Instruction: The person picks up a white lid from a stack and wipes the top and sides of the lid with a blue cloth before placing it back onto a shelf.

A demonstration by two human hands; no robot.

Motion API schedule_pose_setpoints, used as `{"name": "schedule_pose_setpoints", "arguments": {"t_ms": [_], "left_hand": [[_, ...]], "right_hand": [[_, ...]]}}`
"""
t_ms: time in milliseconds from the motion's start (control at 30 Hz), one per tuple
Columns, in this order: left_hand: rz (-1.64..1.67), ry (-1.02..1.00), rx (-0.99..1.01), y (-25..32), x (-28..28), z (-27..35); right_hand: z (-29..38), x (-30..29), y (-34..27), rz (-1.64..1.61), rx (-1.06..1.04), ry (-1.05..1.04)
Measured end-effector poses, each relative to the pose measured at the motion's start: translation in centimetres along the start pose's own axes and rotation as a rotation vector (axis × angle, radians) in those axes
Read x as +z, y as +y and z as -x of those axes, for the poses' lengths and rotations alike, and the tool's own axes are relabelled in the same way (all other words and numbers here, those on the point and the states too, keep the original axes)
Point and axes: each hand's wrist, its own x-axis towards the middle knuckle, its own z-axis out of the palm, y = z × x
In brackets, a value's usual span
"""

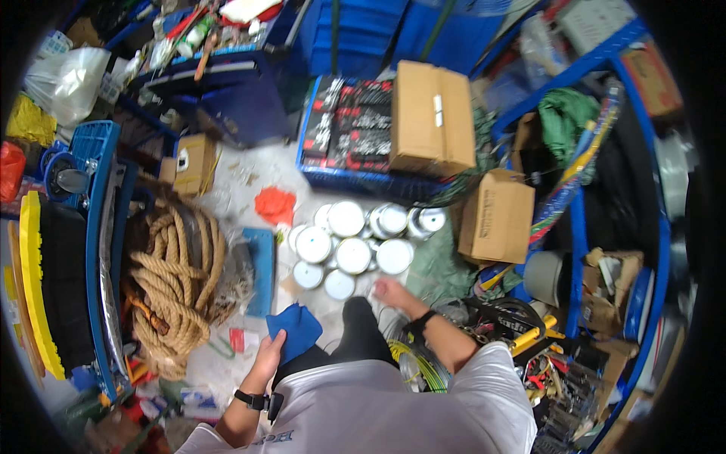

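Observation:
My left hand (272, 347) grips a blue cloth (298, 329) by its near edge, thumb on top, just above my thigh. In front of me, round metal cans (353, 255) with pale lids stand in a cluster on the floor, some apparently stacked. Just short of the cluster's near right side is my right hand (391, 292), its fingers curled and blurred. I see nothing in it, but the inside of its grasp is hidden. The nearest cans are one round can (340, 284) to its left and another can (395, 256) beyond it.
A cardboard box (434, 119) sits on a blue crate (363, 177) of dark packages beyond the cans. Coiled thick rope (176, 272) lies left, beside a blue flat panel (259, 272). To the right are an open carton (499, 218), yellow-green cable (417, 366) and blue shelving (578, 227).

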Motion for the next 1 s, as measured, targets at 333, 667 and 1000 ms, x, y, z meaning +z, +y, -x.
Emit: {"name": "schedule_pose_setpoints", "arguments": {"t_ms": [333, 667, 1000], "left_hand": [[0.018, -0.334, 0.213, 4.5, -3.3, 0.5], [-0.391, -0.903, -0.012, 4.8, 2.6, 5.3], [-0.837, -1.22, -0.207, -3.0, 11.0, 12.0]], "right_hand": [[18.3, 13.2, 4.7, -0.214, 0.156, 0.652], [34.2, 42.7, 15.3, -0.761, 0.733, 1.292], [35.3, 60.3, 12.3, -1.234, 1.016, 1.566]]}}
